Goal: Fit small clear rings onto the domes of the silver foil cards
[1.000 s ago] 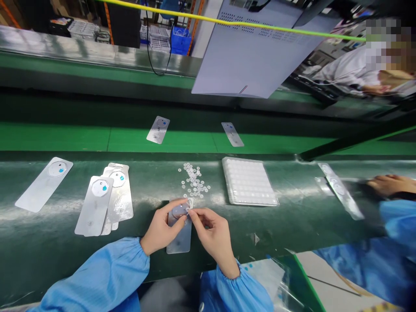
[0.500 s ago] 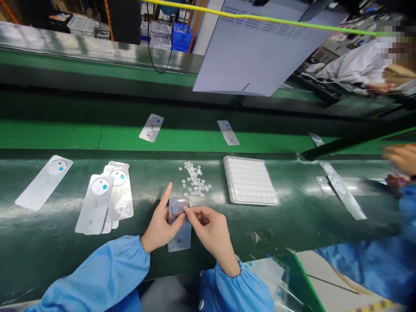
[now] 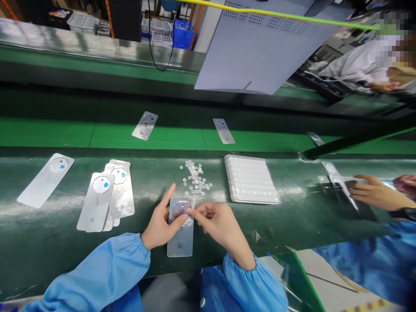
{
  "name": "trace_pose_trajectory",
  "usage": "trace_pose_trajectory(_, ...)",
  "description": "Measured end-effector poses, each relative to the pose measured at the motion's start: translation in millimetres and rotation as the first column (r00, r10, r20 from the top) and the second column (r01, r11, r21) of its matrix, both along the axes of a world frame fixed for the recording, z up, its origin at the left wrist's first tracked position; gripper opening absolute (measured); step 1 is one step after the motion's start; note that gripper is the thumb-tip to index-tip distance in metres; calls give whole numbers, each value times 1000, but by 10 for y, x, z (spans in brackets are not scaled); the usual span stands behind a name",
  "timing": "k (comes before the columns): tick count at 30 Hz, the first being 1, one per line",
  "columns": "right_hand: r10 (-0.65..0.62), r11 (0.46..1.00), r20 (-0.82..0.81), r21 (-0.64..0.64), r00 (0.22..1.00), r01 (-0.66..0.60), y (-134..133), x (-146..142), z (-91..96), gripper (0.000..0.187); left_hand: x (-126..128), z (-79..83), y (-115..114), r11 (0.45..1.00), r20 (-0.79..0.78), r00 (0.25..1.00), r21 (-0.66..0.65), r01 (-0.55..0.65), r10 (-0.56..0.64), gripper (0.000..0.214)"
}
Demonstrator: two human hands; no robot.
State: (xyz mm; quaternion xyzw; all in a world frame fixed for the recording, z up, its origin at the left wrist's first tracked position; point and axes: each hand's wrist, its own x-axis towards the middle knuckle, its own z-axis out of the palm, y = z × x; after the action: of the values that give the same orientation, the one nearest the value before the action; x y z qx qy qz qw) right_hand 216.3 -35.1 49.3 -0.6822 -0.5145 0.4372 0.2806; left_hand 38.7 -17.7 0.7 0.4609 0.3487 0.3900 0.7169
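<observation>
A silvery phone back cover (image 3: 180, 243) with an octagonal camera area at its top end is in front of me. My left hand (image 3: 161, 226) grips it by the left edge, thumb across its face and index finger pointing up and away. My right hand (image 3: 218, 222) is pinched at the right side of the camera area; whatever is between its fingertips is too small to make out. Just beyond the cover lies a scatter of small clear rings (image 3: 196, 177). Left of my hands are a stack of similar covers (image 3: 94, 203) and a single cover (image 3: 45, 182).
A clear tray of white pieces (image 3: 250, 180) lies on the green bench at right. Two covers (image 3: 145, 125) rest on the bright green belt behind. At far right, a co-worker's hand (image 3: 377, 193) reaches over another cover. A grey panel (image 3: 243, 52) hangs above.
The cover in my left hand sits slightly lower, and my right hand has shifted a little right. Covers on the belt have slid left. The co-worker's hand has come down to the bench.
</observation>
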Motion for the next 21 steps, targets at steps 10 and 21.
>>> trace_pose_trajectory(10, -27, 997, -438, 56, 899, 58, -95, -3, -411, 61, 41, -65, 112, 958, -52, 988, -242, -153, 145, 41)
trace_pose_trajectory(21, -81, 944, -250, 290, 965, 154, -397, -158, -816, 52, 165, 715, 2132, 867, -582, 647, 391, -309, 493, 63)
